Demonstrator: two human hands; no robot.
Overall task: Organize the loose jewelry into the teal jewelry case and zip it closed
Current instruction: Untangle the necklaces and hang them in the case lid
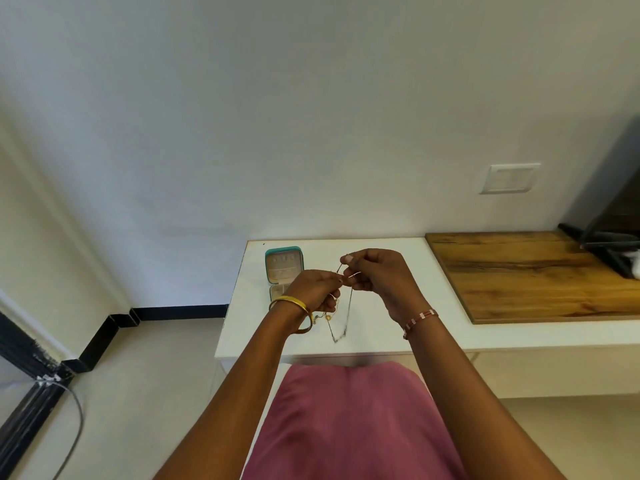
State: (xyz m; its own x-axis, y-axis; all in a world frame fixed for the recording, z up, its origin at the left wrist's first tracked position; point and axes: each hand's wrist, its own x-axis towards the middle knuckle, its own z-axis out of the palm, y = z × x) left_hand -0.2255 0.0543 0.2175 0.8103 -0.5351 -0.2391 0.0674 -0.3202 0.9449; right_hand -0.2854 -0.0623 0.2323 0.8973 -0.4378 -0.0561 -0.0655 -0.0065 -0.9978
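The teal jewelry case (284,264) lies open on the white table (398,271), its beige lining showing; my left hand hides part of its lower half. A thin chain necklace (341,323) hangs in a loop above the table. My left hand (313,289) and my right hand (375,271) both pinch its upper ends close together, to the right of the case. A small gold piece of jewelry (326,317) lies on the table under my left hand, partly hidden.
A wooden board (526,271) covers the table's right part, with a dark stand (609,244) at its far right. A white wall rises right behind the table. Floor and a black frame with a cable (72,427) lie to the left.
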